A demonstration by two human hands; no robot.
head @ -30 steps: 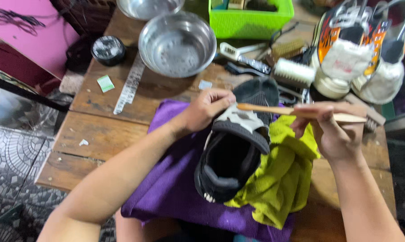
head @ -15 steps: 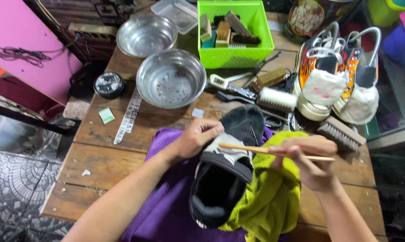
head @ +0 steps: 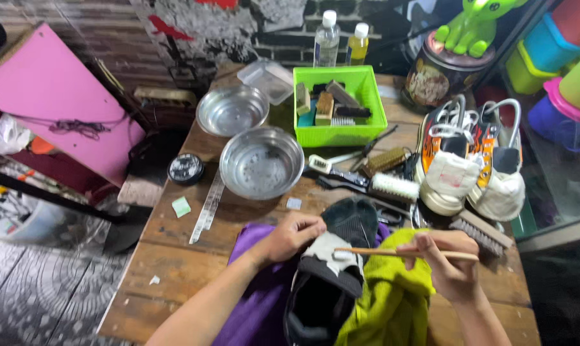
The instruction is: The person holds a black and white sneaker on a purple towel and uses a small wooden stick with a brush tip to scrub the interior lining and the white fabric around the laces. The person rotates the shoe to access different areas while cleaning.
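Green basket (head: 372, 122) holds brushes (head: 328, 102); bowls (head: 261, 161) empty

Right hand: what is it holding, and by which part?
The right hand holds a thin wooden-handled brush by its handle end; the head rests on the dark shoe, which the left hand steadies.

Table (head: 174, 269): worn, rough wood planks
Bowls (head: 261, 161): shiny smooth metal
Basket (head: 338, 131): glossy green plastic
Shoe (head: 331, 275): matt black fabric
Brush (head: 405, 254): pale wooden handle
Cloths (head: 392, 301): soft yellow-green, purple

A shoe-cleaning workshop: brushes (head: 385, 187), metal bowls (head: 261, 161), sneakers (head: 469, 166) crowd the wooden bench (head: 174, 256).
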